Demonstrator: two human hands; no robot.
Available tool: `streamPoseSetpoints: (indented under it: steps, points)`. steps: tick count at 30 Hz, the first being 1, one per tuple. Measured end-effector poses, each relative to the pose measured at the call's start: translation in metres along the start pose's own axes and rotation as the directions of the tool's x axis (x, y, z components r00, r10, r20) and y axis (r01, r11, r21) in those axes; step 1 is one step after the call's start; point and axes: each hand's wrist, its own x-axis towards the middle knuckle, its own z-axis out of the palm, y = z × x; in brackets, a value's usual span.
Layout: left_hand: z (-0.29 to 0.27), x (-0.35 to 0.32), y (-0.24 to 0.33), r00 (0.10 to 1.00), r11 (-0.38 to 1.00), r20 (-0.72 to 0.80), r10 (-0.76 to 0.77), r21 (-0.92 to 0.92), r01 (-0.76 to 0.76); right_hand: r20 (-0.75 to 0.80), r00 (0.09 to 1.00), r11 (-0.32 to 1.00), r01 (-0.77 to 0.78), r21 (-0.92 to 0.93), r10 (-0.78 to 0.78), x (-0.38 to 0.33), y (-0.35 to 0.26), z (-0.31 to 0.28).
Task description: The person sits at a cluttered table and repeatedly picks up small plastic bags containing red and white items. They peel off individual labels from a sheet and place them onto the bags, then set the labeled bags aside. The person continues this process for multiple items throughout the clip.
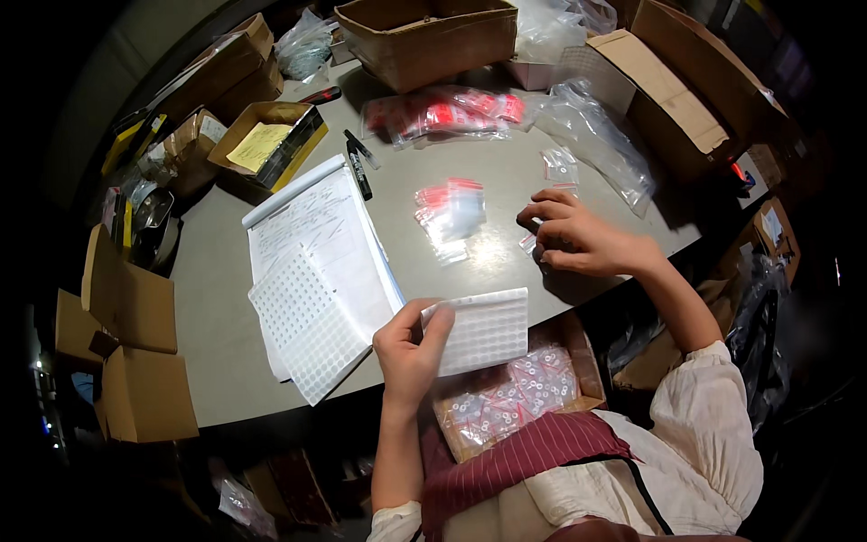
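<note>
My left hand [411, 352] pinches a white sheet of round stickers [480, 332] between thumb and fingers, at the table's near edge. Over the tabletop to the right hovers my right hand [591, 238], its fingers bent and apart. Beneath its fingertips lies a small zip bag [527, 243], partly hidden; I see nothing held in that hand. Several empty-looking zip bags with red edges [452, 217] are heaped mid-table. Farther right are more small bags [560, 167]. Below the sheet, a carton [591, 384] at my lap contains many small bags of ring-shaped white parts [515, 393].
A pad of written papers [302, 217] lies on the left, with another sticker sheet [312, 325] on it. Beyond are a black marker [359, 172], red-printed bags [442, 113] and a clear plastic bag [601, 135]. Cardboard boxes [429, 41] line the back; an open carton [135, 334] stands left.
</note>
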Motion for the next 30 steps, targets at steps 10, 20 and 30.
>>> streamPoseSetpoints:
  steps: [10,20,30]
  points:
    - [-0.006,0.000,0.005,0.997,0.997,0.045,-0.065,-0.029,0.066,-0.222,0.970,0.962,-0.150,-0.229,0.099,0.007,-0.016,0.009]
    - [-0.002,-0.001,-0.004,0.999,0.998,0.032,-0.016,-0.053,0.017,-0.031,0.994,0.949,-0.086,0.304,0.101,0.021,-0.073,-0.001]
    - [0.002,0.000,0.005,0.999,0.999,0.026,0.023,0.046,-0.024,-0.230,0.932,0.931,0.205,-0.303,-0.280,0.041,-0.101,0.046]
